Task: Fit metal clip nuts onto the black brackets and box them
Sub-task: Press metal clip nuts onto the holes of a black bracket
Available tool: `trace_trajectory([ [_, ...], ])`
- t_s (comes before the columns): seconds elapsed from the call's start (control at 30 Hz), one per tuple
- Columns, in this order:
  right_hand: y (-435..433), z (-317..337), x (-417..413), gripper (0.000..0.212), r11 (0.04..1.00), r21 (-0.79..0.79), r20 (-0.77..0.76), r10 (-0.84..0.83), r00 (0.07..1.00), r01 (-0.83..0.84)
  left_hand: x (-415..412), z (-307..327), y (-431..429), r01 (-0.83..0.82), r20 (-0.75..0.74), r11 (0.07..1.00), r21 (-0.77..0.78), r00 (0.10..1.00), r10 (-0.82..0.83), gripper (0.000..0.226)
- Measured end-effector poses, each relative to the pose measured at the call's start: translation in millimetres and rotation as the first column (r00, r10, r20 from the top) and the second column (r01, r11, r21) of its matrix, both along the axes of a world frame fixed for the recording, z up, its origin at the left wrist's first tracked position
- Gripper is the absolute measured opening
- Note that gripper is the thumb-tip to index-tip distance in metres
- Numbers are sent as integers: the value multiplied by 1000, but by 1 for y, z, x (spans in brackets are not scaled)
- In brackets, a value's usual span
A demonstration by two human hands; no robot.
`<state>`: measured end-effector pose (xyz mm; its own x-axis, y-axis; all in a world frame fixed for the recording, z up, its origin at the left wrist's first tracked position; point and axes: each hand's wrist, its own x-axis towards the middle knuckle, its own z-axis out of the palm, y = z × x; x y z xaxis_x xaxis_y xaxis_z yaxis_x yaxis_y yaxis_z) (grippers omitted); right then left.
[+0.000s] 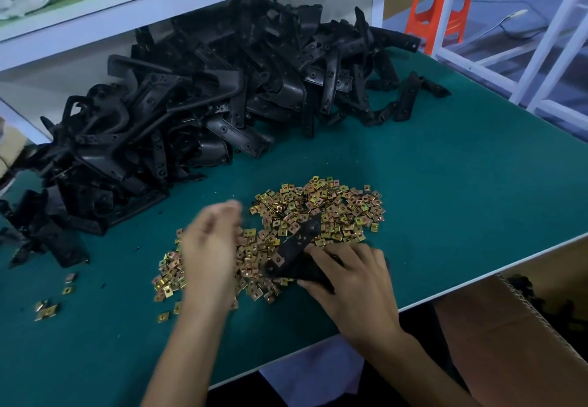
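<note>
Gripping one long black plastic bracket (299, 246) in my right hand (350, 282), fingers wrapped round its near end, I have it lying low across the near side of the heap of brass-coloured square metal clip nuts (337, 212), its far end pointing away and to the right. At least one nut appears to sit on its left end already, though I can't be sure at this sharpness.

My left hand (210, 247) hangs over the left part of that heap, just left of the bracket. It is blurred, and I cannot tell whether its fingers pinch a nut or hold nothing.

I judge this to be the fitting step: one bracket held, with nuts going on one by one. The next move calls for a single nut picked clean from the heap, turned so its open side faces the bracket's edge, and slid on until its hole lines up with a screw hole, while my right hand holds the bracket steady.

Plenty is left: the big tangled pile of black brackets (197, 98) fills the far left of the green-topped table (461, 168). The brown cardboard box (509, 343) stands below the table's near right edge.
</note>
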<state>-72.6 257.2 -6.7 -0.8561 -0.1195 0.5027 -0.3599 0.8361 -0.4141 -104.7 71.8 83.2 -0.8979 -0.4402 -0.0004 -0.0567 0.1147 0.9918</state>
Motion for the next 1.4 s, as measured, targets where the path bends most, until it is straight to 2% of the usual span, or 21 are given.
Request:
trace_trajectory([
  [0.03, 1, 0, 0, 49, 1000, -7, -1, -13, 1000, 13, -3, 4, -22, -65, -20, 996, -65, 998, 64, 16],
  [0.07, 1, 0, 0, 49, 1000, -8, 1, -20, 1000, 20, -2, 5, -47, -112, -21, 973, -202, 994, 110, 12],
  [0.13, 0, -1, -1, 50, 1000, -4, 1, -27, 1000, 27, 5, 3, -96, -160, 46, 828, -537, 975, 218, 17],
  [0.17, -1, -1, -1, 51, 1000, -2, 3, -30, 1000, 30, 11, 0, -118, -168, 91, 739, -652, 951, 297, 24],
  [0.23, -2, -2, -1, 51, 1000, 0, 7, -28, 1000, 28, 20, -7, -153, -138, 180, 631, -763, 893, 413, 31],
  [0.33, -2, -1, -1, 52, 1000, 9, 5, -18, 1000, 18, 24, -14, -170, -12, 321, 596, -803, 834, 449, 38],
  [0.4, -2, -1, -1, 52, 1000, 6, 4, -19, 1000, 19, 20, -18, -157, 8, 260, 555, -832, 889, 377, 37],
  [0.47, -2, -2, -1, 51, 1000, 6, 3, -23, 1000, 23, 11, -19, -125, 28, 196, 583, -812, 954, 226, 23],
  [0.53, -2, -3, -2, 47, 1000, 2, -2, -24, 1000, 24, -1, -18, -84, 132, 182, 610, -781, 983, 21, 11],
  [0.63, -2, -3, -2, 47, 1000, 1, 1, -26, 1000, 26, -24, -21, -30, 342, 232, 521, -782, 936, -266, 7],
  [0.73, -2, -4, -2, 48, 1000, -5, 10, -21, 1000, 21, -45, -29, -2, 431, 329, 423, -797, 897, -295, 10],
  [0.8, -2, -4, -2, 47, 1000, -8, 10, -24, 1000, 24, -54, -32, 3, 444, 366, 403, -800, 894, -259, 15],
  [0.87, -2, -4, -2, 47, 1000, -8, 5, -26, 1000, 26, -60, -33, 1, 460, 399, 423, -781, 888, -230, 17],
  [0.97, -2, -4, -2, 47, 1000, -11, -3, -29, 1000, 29, -67, -32, -2, 484, 436, 522, -702, 872, -222, 12],
  [1.1, -2, -3, -2, 48, 1000, -17, 1, -24, 1000, 24, -63, -26, -11, 430, 355, 626, -651, 901, -250, 14],
  [1.17, -2, -3, -2, 48, 1000, -13, -1, -25, 1000, 25, -58, -20, -14, 411, 296, 743, -528, 909, -293, 14],
  [1.23, -1, -2, -2, 46, 1000, -10, -11, -27, 1000, 27, -51, -11, -13, 391, 232, 870, -302, 915, -331, 8],
  [1.3, -1, -1, -2, 49, 1000, -5, -12, -30, 999, 30, -43, -4, -11, 388, 180, 902, -188, 917, -356, 5],
  [1.4, -1, 0, -2, 52, 999, 9, -16, -35, 999, 35, -31, 5, -12, 446, 156, 889, -101, 890, -429, 14],
])
